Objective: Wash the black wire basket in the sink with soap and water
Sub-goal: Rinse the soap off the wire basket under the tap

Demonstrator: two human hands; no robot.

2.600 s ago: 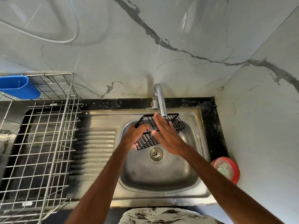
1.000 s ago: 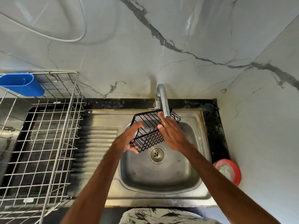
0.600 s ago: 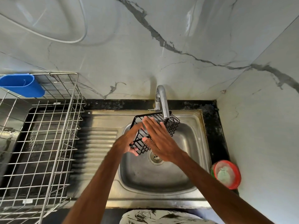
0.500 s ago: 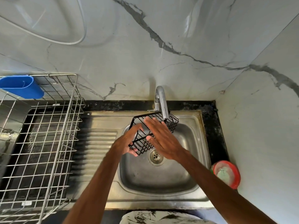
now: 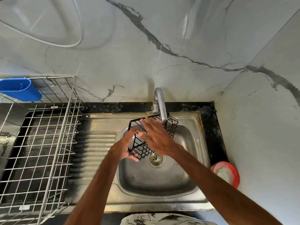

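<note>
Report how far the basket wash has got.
Done: black wire basket is held over the sink, beneath the tap. In hand: left hand grips its corner while right hand presses flat across the wires. Left: no suds visible, so likely soaping, rinsing, then draining.

The wire basket (image 5: 172,127) is black, and its mesh makes a diamond grid. The sink (image 5: 154,181) is dull silver steel with a yellowish stain along its far rim, and the draining board (image 5: 100,148) carries straight ribs. The wall tiles (image 5: 129,70) are white marble with dark grey veins. The counter (image 5: 212,132) is black. The cutlery holder (image 5: 19,89) is bright blue, and the tub (image 5: 236,172) is red (its content is a pale greenish white).
</note>
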